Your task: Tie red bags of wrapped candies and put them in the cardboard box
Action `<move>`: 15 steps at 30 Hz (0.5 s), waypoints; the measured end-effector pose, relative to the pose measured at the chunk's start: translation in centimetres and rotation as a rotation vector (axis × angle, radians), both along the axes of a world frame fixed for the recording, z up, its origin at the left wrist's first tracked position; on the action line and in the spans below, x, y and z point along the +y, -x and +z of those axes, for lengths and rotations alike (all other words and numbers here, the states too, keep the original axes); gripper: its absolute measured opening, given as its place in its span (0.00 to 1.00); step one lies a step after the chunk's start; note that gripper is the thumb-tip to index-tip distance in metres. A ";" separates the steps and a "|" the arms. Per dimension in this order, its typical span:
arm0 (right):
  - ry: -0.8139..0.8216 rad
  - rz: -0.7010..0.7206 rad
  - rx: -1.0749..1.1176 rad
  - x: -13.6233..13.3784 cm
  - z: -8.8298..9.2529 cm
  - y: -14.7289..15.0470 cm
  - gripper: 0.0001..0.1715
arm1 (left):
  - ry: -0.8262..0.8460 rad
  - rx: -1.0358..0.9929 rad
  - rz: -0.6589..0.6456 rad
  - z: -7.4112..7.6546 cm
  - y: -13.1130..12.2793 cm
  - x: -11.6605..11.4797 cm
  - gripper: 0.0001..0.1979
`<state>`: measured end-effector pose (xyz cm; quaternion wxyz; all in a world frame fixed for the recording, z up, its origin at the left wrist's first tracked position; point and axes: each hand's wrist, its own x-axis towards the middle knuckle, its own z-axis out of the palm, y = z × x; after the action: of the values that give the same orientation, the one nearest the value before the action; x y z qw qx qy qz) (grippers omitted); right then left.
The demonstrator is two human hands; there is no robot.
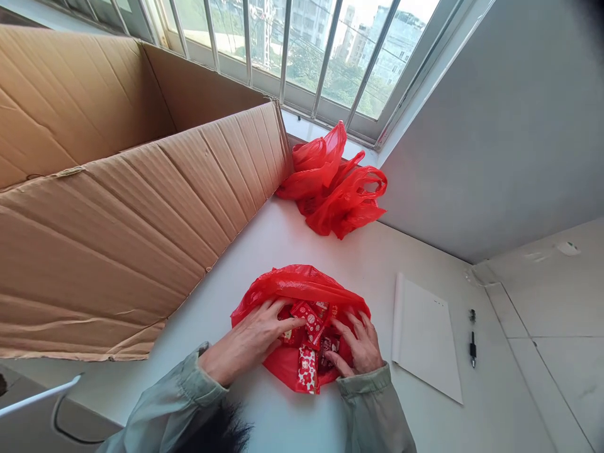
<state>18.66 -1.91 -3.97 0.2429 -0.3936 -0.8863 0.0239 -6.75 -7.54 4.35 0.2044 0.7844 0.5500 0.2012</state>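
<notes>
A red plastic bag lies open on the white tabletop in front of me. Inside it are several small red packets with white patterns. My left hand rests on the bag's left side, fingers stretched out over the packets. On the right side of the pile, my right hand has its fingers spread and bent down onto the packets. Neither hand has lifted anything. Both sleeves are grey-green.
A large open cardboard box fills the left side. A second crumpled red plastic bag lies by the window. A white paper pad and a black pen lie to the right.
</notes>
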 end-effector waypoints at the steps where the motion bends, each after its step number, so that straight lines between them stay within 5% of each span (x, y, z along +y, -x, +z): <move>1: -0.005 -0.004 0.001 0.0 0.0 0.1 0.25 | 0.007 -0.004 0.001 0.1 0.1 -0.1 0.27; 7: -0.059 -0.067 0.033 0.7 -0.3 0.1 0.20 | 0.107 0.065 0.086 -0.6 0.3 -0.1 0.35; 15: -0.127 -0.117 0.117 1.1 0.0 0.0 0.15 | 0.035 0.184 0.237 -2.2 -0.3 0.1 0.29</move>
<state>18.62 -0.83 -4.02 0.3197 -0.4265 -0.8458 -0.0236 -6.41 -7.45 2.14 0.1416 0.7254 0.6585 0.1416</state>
